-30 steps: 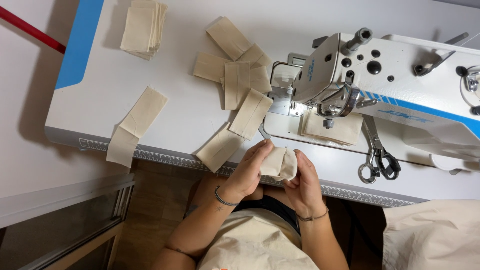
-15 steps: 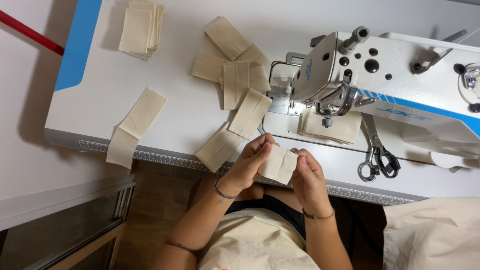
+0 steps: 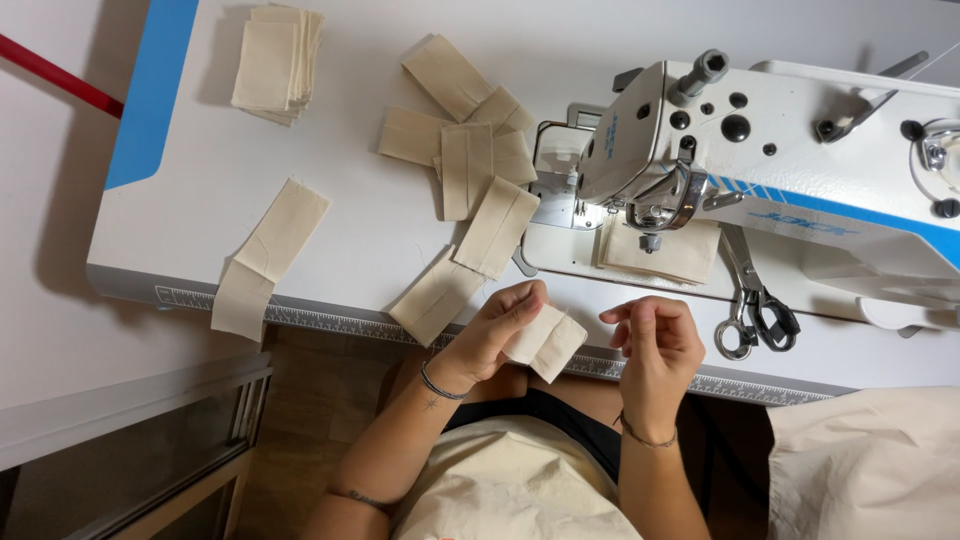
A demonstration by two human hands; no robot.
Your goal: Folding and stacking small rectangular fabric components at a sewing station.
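1. The left hand [image 3: 497,325] grips a small folded piece of cream cloth [image 3: 545,342], fingers closed over its top edge, just above the front edge of the table [image 3: 200,200].
2. The right hand [image 3: 655,345] hovers just beside the cloth without touching it, its fingers curled loosely with the fingertips drawn close together, holding nothing that can be seen.
3. A white sewing machine [image 3: 760,170] stands on the table behind the right hand, with a stack of cloth squares [image 3: 665,250] under its needle.
4. Scissors [image 3: 752,300] lie just right of that stack.
5. Loose cloth strips [image 3: 470,160] are scattered left of the machine; 1 long strip [image 3: 265,255] hangs over the table edge, and a neat pile [image 3: 275,60] sits at the far left.
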